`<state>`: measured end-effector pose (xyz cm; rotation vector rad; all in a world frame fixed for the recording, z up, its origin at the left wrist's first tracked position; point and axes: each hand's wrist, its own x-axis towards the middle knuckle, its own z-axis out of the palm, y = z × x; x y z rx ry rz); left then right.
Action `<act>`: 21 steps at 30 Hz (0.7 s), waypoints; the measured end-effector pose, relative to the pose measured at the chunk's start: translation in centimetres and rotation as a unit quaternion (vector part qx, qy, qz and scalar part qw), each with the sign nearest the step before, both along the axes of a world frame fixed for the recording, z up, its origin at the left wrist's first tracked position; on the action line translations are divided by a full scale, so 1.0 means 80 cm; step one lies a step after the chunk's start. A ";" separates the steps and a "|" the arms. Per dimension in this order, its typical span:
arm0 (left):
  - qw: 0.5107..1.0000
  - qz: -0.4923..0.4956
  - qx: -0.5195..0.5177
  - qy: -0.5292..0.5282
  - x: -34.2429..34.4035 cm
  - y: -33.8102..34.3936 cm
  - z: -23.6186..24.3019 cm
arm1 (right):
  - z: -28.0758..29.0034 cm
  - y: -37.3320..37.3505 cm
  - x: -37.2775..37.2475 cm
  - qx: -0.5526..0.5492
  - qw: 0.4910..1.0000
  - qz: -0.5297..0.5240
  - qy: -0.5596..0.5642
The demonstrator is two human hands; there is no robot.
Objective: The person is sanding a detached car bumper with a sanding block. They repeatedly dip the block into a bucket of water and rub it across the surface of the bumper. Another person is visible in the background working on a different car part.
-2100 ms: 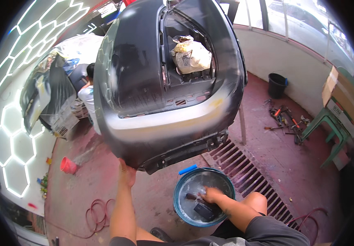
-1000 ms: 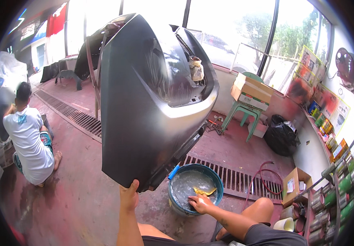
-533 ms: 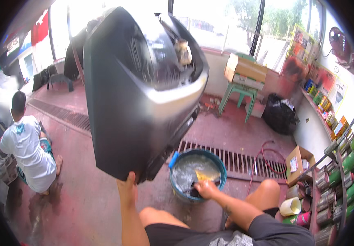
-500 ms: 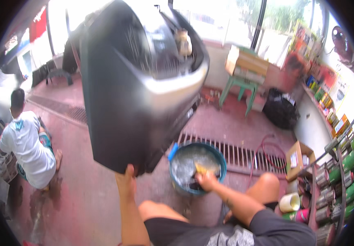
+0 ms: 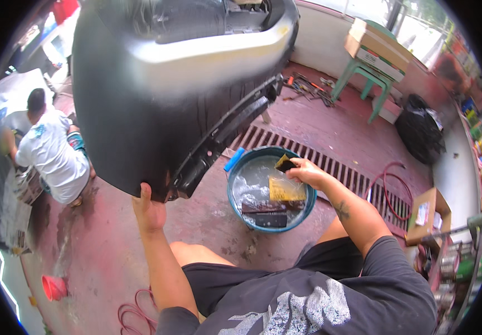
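- Co-worker (image 5: 48, 153) at the far left edge, in a white shirt, crouched low on the red floor (image 5: 107, 262) with back turned; what this person's hands are doing cannot be seen.
- Small red cup (image 5: 54, 287) lying on the floor near the lower left, well apart from everything else.
- Left hand (image 5: 150, 209): the forearm rises straight up from the lower edge, elbow bent near the knee, wrist nearly straight. The fingers are curled up against the lower rim of the dark bumper panel (image 5: 151, 111), thumb raised along its edge, so the hand is closed on that rim and props the panel up.
- The bumper panel fills the upper left and centre, tilted, with a pale band across its top; its lowest corner meets the left hand.
- Blue basin (image 5: 231, 192) stands on the floor just right of the panel's lower edge, partly filled with soapy water; a yellowish sheet (image 5: 285, 188) and dark flat pieces (image 5: 269, 207) lie in it.
- Right hand (image 5: 307, 173): the arm reaches forward and inward over the basin's far rim, wrist bent down, fingers pinched shut on a small dark pad (image 5: 285, 164) held above the water.
- Floor drain grate (image 5: 352, 178) runs behind the basin.
- Green stool (image 5: 363, 78) with a cardboard box (image 5: 377, 42) on top at the upper right; a black bag (image 5: 419, 131) sits beside it.
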<state>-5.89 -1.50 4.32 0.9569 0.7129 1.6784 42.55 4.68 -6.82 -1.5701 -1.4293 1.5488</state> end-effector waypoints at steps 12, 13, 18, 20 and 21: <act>0.975 0.223 -0.015 0.008 0.062 -0.001 0.015 | -0.105 0.036 -0.025 0.109 0.856 0.360 -0.354; 0.973 0.229 -0.032 -0.003 0.066 -0.004 0.015 | -0.102 0.032 -0.024 0.100 0.863 0.356 -0.343; 0.883 0.414 -0.219 0.047 0.103 -0.010 0.016 | -0.081 0.021 -0.025 0.113 0.875 0.332 -0.334; 0.812 0.544 -0.210 0.035 0.104 -0.009 -0.022 | -0.066 0.022 -0.026 0.116 0.888 0.317 -0.311; 0.769 0.606 -0.204 0.030 0.108 -0.012 -0.037 | -0.057 0.024 -0.028 0.118 0.900 0.303 -0.291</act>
